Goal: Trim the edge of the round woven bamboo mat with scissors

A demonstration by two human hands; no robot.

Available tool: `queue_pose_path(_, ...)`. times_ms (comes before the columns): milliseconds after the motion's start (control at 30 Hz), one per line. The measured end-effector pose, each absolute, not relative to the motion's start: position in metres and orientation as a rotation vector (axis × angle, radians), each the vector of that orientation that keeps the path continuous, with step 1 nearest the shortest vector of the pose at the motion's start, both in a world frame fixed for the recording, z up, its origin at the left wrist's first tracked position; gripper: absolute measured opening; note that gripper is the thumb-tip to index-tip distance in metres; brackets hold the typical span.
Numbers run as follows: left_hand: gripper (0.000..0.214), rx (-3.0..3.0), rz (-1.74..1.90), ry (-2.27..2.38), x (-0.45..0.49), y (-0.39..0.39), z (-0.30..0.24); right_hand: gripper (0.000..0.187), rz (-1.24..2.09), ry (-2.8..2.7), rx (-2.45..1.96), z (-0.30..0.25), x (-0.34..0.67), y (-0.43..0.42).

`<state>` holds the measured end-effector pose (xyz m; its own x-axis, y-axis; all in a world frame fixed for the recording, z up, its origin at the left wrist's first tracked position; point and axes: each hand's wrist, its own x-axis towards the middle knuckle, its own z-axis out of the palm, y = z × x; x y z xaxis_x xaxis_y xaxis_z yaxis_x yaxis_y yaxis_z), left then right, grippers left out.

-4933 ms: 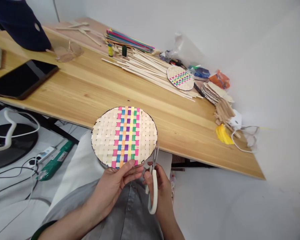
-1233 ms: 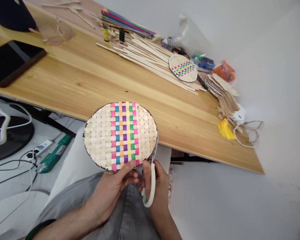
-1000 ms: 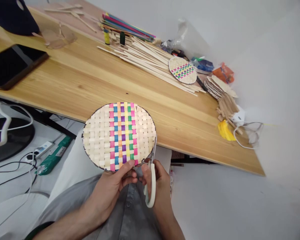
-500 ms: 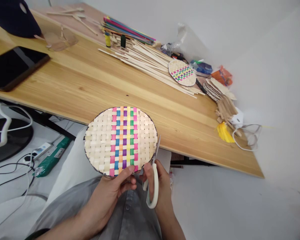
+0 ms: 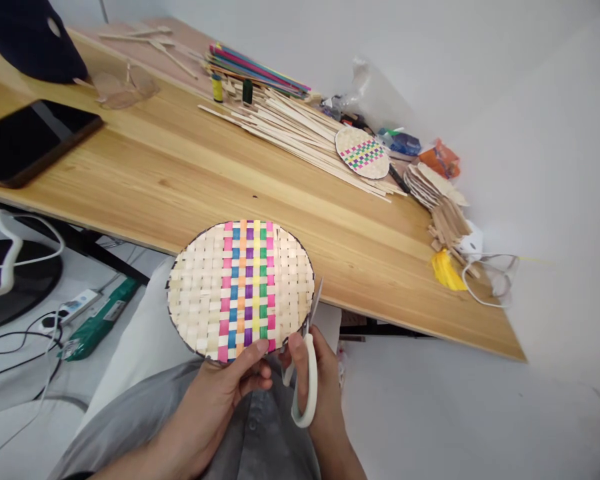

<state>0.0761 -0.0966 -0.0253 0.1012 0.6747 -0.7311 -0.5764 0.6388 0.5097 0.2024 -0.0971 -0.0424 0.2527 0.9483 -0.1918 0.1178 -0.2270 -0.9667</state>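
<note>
An oval woven mat [image 5: 195,293] of pale strips, with pink, blue, orange, purple, yellow and green bands and a dark edge, is held over my lap. My left hand [image 5: 240,380] pinches its lower edge, thumb on top and fingers beneath. My right hand [image 5: 323,387] is closed around the white handles of a pair of scissors [image 5: 309,393]. The blades point up along the mat's lower right edge. Whether they touch the edge, I cannot tell.
On the wooden table [image 5: 180,200] lie pale strips [image 5: 290,133], coloured strips [image 5: 260,70], a smaller woven oval [image 5: 363,153], flat fan-shaped pieces [image 5: 437,193], yellow fibre [image 5: 447,270] and a tablet [image 5: 35,140]. Cables and a power strip [image 5: 75,307] are on the floor at left.
The whole scene sits slightly lower in the view, mat and table alike. Both hands keep their grips, and the scissors remain at the same side of the mat.
</note>
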Motion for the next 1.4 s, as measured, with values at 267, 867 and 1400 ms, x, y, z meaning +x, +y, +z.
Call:
queue_pose_path(267, 0.036, 0.113, 0.914, 1.141, 0.076, -0.098, -0.027, 0.042, 1.114, -1.01, -1.586, -0.041, 0.199, -0.095)
queue_pose_path(867, 0.036, 0.095, 0.897, 1.139, 0.075, -0.099, -0.029, 0.039, 1.228, -0.879, -1.634, -0.043, 0.202, -0.097)
queue_pose_path(1400, 0.027, 0.255, 0.891, 1.304, 0.05, -0.103, -0.034, 0.049, 1.284, -1.195, -1.675, -0.032, 0.238, -0.098)
